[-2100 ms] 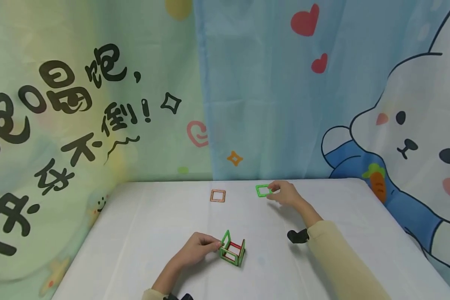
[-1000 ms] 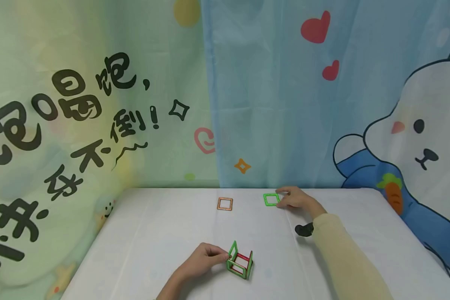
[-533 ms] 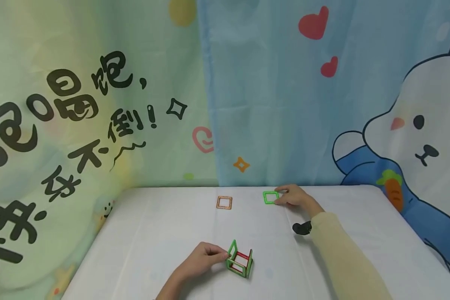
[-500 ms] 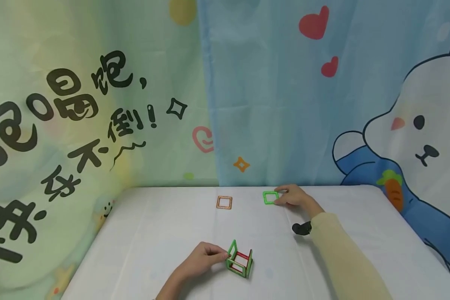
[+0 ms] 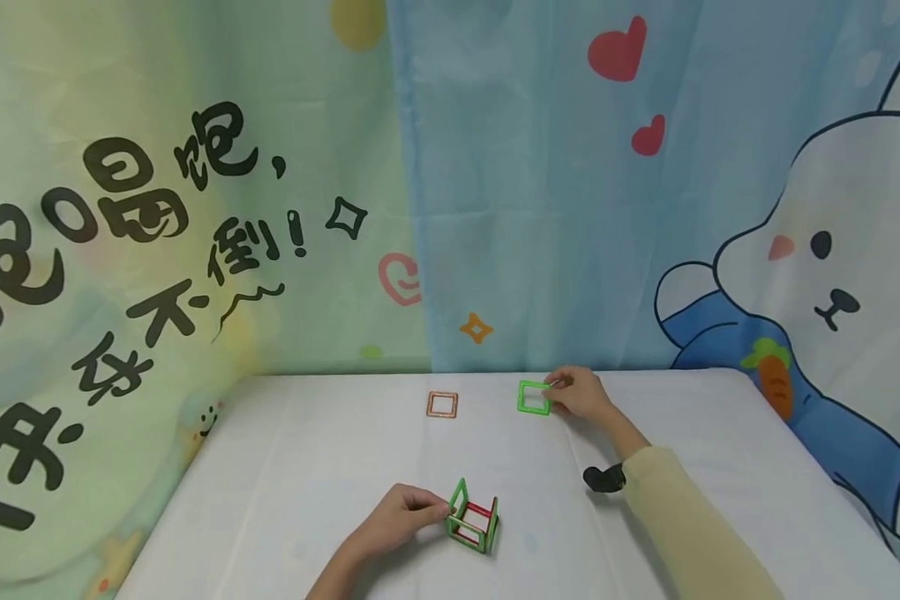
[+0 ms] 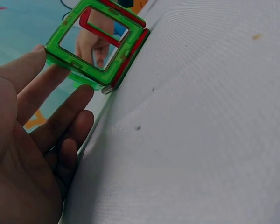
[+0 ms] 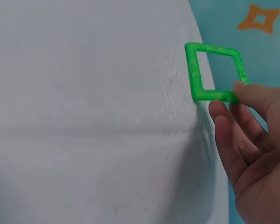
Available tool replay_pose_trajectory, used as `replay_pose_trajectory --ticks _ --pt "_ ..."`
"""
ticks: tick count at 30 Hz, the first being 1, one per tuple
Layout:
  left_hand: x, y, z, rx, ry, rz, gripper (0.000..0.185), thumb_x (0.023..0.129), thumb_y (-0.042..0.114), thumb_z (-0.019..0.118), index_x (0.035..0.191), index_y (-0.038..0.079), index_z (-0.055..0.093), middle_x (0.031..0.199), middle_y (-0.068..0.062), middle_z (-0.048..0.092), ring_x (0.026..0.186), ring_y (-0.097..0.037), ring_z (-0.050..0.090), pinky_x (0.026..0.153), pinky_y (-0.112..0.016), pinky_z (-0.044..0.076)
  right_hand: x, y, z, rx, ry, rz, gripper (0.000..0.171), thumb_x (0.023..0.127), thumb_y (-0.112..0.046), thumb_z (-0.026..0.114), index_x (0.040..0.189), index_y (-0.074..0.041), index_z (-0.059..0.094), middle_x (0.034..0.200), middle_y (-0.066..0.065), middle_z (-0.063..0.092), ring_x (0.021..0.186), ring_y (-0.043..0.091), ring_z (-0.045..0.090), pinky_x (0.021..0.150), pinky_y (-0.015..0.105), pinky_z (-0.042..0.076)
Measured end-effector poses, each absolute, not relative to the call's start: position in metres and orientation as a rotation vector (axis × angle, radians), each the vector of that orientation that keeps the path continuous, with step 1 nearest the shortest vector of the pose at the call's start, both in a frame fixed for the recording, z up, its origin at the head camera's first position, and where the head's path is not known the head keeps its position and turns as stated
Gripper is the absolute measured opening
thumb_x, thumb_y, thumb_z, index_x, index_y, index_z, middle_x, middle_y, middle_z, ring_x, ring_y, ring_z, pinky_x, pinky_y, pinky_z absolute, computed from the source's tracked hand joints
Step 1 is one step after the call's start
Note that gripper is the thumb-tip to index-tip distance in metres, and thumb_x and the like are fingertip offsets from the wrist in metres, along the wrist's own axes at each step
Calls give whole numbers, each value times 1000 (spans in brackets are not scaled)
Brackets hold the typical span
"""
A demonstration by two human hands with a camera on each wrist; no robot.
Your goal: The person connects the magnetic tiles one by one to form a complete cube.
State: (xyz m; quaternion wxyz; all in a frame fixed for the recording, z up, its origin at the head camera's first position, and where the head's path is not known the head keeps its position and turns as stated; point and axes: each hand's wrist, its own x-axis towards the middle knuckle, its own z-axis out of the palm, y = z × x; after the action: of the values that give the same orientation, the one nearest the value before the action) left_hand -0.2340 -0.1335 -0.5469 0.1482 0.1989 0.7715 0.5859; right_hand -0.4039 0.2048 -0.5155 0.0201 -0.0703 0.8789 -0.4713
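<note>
The right hand (image 5: 579,393) pinches one edge of the green square frame (image 5: 533,397), tilted up off the far counter (image 5: 307,467), which looks light, stiff and thin, best taken by a side bar, while the left hand (image 5: 397,515) pinches the half-built cube (image 5: 472,521).

Two bare hands, no rings or gloves seen. Right arm wears a long pale yellow sleeve (image 5: 682,525) reaching to the wrist, with a small black wrist device (image 5: 603,478) at the cuff's left side. Left hand (image 5: 397,512) and the forearm behind it are uncovered; no sleeve shows there.
</note>
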Motion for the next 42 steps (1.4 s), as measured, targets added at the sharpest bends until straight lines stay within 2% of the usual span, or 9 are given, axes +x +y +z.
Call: replay_pose_trajectory --ticks 10,23,32,42 --pt "-232 -133 -546 569 2202 1698 24 95 22 65 99 1 75 95 -3 73 87 -11 63 77 -26 48 -378 197 -510 -368 2774 -1476 16 88 -5 69 100 6 65 81 12 66 66 25 65 58 34 54" --pt "-232 -132 -543 552 2188 1705 24 95 22 64 100 0 75 94 -4 73 88 -11 63 79 -26 47 -355 194 -512 -445 2785 -1549 13 86 -2 71 96 6 66 82 12 66 66 24 65 56 33 54" --pt "-232 -132 -544 554 2189 1707 26 94 24 65 99 1 75 95 -4 73 89 -13 64 79 -27 48 -337 191 -511 -484 2819 -1523 12 86 -6 73 95 0 68 82 7 66 64 20 64 56 33 53" --pt "-233 -132 -544 562 2181 1693 26 95 23 64 100 -1 74 95 -5 73 88 -11 63 79 -27 48 -311 181 -503 -600 2793 -1558 11 83 -4 76 91 -2 69 79 4 69 63 20 65 56 32 53"
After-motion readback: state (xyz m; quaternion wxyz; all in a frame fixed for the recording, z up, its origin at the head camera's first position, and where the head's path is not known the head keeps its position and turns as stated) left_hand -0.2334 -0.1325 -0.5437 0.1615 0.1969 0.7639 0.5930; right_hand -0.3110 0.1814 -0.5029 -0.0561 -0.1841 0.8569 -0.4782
